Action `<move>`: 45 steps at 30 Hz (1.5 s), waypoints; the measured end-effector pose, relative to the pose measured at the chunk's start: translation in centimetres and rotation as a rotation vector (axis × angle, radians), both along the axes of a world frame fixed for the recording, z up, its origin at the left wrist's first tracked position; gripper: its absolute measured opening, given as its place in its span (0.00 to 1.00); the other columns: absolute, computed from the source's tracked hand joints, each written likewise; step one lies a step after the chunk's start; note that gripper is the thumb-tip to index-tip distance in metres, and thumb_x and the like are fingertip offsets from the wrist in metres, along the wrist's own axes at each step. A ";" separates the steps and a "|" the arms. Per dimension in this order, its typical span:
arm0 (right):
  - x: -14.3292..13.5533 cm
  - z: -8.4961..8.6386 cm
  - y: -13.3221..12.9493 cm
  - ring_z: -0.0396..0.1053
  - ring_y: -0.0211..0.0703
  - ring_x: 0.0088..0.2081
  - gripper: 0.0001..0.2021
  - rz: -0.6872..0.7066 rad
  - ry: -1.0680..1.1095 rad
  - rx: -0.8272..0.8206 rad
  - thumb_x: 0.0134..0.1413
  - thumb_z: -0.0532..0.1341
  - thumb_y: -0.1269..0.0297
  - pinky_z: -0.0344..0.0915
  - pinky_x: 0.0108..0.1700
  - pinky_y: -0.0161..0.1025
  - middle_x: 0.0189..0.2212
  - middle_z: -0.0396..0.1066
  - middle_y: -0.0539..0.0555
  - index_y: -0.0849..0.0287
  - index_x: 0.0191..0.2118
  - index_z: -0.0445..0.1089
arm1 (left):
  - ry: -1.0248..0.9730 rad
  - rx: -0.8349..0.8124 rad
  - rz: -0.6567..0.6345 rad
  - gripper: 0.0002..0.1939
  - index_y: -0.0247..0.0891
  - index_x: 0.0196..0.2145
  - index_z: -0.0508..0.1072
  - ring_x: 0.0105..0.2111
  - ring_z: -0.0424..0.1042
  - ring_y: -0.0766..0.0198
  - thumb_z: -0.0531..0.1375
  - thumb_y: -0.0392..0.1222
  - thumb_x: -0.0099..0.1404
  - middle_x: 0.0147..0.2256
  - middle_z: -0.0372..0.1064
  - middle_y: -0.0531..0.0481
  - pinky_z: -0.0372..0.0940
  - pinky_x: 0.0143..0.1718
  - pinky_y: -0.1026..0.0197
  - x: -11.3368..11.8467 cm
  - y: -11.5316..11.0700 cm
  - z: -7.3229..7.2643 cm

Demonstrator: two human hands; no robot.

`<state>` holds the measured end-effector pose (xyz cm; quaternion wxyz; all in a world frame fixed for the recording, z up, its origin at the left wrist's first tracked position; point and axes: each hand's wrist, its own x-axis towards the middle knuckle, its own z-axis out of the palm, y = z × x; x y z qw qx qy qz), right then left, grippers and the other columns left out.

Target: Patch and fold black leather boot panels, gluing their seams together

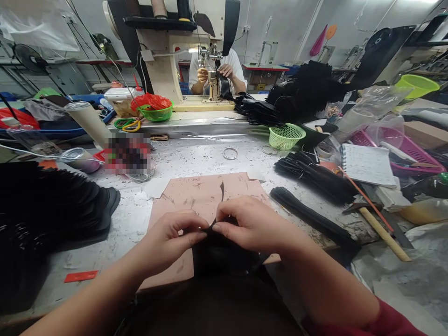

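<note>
Both hands' fingers (196,235) pinch a black piece's (217,254) top edge over the pink mat (182,196).

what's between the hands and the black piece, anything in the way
Nothing visible. The left hand and right hand both already pinch the black piece at its top edge, over the pink mat. A thin black strip lies on the mat just beyond, apart from the fingers.

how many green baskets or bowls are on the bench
3. A green mesh basket sits mid-bench by the black strips; a green bowl holding a red bag stands left of the sewing machine; a lime bowl sits far right. Clutter may hide others.
</note>
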<state>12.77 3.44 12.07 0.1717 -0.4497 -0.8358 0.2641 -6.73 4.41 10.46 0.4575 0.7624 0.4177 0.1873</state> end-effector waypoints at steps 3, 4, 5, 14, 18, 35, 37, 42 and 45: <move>-0.3 0.2 -0.3 0.65 0.37 0.28 0.06 -0.020 -0.052 0.030 0.52 0.57 0.67 0.52 0.28 0.32 0.25 0.71 0.51 0.60 0.28 0.69 | 0.072 0.068 -0.085 0.08 0.38 0.32 0.72 0.29 0.66 0.67 0.53 0.36 0.58 0.29 0.69 0.53 0.61 0.31 0.66 0.2 0.3 0.4; -0.4 0.2 -0.4 0.65 0.37 0.28 0.05 -0.031 -0.053 0.048 0.52 0.56 0.67 0.53 0.29 0.32 0.25 0.71 0.51 0.60 0.28 0.68 | 0.095 0.092 -0.094 0.07 0.38 0.31 0.71 0.28 0.65 0.68 0.54 0.36 0.57 0.28 0.68 0.53 0.60 0.31 0.67 0.3 0.4 0.6; -0.5 0.3 -0.5 0.64 0.37 0.28 0.05 -0.042 -0.038 0.066 0.51 0.56 0.68 0.53 0.29 0.32 0.25 0.70 0.51 0.60 0.28 0.68 | 0.105 0.105 -0.090 0.06 0.37 0.30 0.71 0.27 0.64 0.68 0.54 0.36 0.57 0.26 0.68 0.54 0.60 0.30 0.67 0.3 0.4 0.7; 0.0 0.4 -0.5 0.59 0.33 0.24 0.06 -0.098 0.077 0.073 0.47 0.55 0.72 0.50 0.25 0.30 0.20 0.63 0.46 0.59 0.23 0.61 | -0.055 0.054 0.083 0.07 0.35 0.25 0.72 0.25 0.63 0.68 0.57 0.40 0.56 0.23 0.67 0.53 0.59 0.28 0.66 0.6 0.0 0.1; -0.1 0.2 -0.6 0.63 0.36 0.28 0.03 -0.102 0.039 0.071 0.51 0.57 0.69 0.53 0.29 0.32 0.25 0.68 0.49 0.59 0.28 0.66 | 0.025 0.039 -0.035 0.07 0.38 0.33 0.72 0.27 0.64 0.68 0.54 0.38 0.58 0.26 0.67 0.54 0.59 0.30 0.67 0.5 0.4 0.5; 0.5 0.2 -0.6 0.59 0.34 0.27 0.03 -0.113 0.076 0.162 0.48 0.56 0.72 0.53 0.28 0.33 0.28 0.63 0.48 0.60 0.26 0.61 | 0.089 0.064 -0.020 0.07 0.37 0.32 0.72 0.23 0.61 0.70 0.54 0.39 0.57 0.22 0.64 0.56 0.57 0.26 0.68 0.9 1.0 1.4; 0.4 0.2 -0.6 0.59 0.34 0.27 0.03 -0.112 0.064 0.155 0.48 0.56 0.72 0.54 0.29 0.33 0.28 0.64 0.49 0.60 0.26 0.62 | 0.102 0.073 -0.021 0.08 0.38 0.34 0.72 0.23 0.61 0.70 0.54 0.38 0.57 0.22 0.63 0.57 0.57 0.25 0.68 0.9 1.0 1.5; 0.3 0.2 -0.6 0.60 0.36 0.29 0.03 -0.106 0.064 0.152 0.49 0.56 0.72 0.55 0.30 0.33 0.28 0.64 0.49 0.60 0.27 0.63 | 0.076 0.073 -0.013 0.08 0.37 0.33 0.71 0.25 0.64 0.68 0.54 0.40 0.56 0.24 0.66 0.55 0.60 0.27 0.66 1.3 1.1 1.6; 0.4 0.2 -0.5 0.61 0.36 0.29 0.03 -0.101 0.079 0.162 0.49 0.57 0.71 0.56 0.30 0.34 0.28 0.65 0.50 0.60 0.27 0.63 | 0.018 0.010 0.026 0.08 0.36 0.28 0.71 0.27 0.65 0.66 0.55 0.42 0.56 0.25 0.67 0.53 0.62 0.28 0.64 1.5 1.3 1.5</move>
